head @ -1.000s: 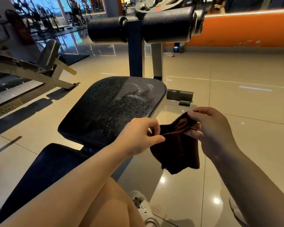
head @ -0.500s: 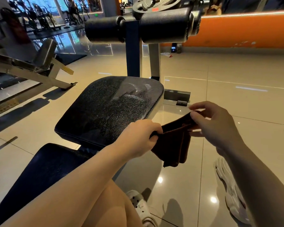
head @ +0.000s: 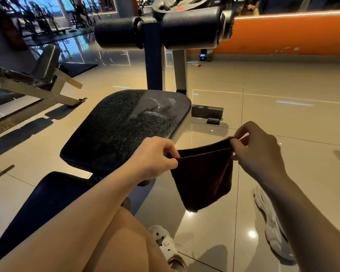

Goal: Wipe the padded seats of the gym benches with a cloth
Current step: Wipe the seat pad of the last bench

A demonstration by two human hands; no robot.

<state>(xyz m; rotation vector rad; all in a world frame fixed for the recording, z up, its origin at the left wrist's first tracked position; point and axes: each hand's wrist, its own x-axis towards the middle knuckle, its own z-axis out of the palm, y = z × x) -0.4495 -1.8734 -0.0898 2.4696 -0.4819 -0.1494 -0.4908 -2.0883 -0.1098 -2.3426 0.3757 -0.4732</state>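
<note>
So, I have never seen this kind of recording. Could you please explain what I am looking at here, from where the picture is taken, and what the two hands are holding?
There is no robot here. A person wears a camera on the head, so this single head view looks forward and down at their own arms. The left hand and the right hand each pinch the top edge of a dark brown cloth, which hangs between them above the tiled floor, not touching the bench. In front is a gym bench with a black padded seat, which shows pale smear marks. Above it are two black roller pads. The person's white shoes show below.
</note>
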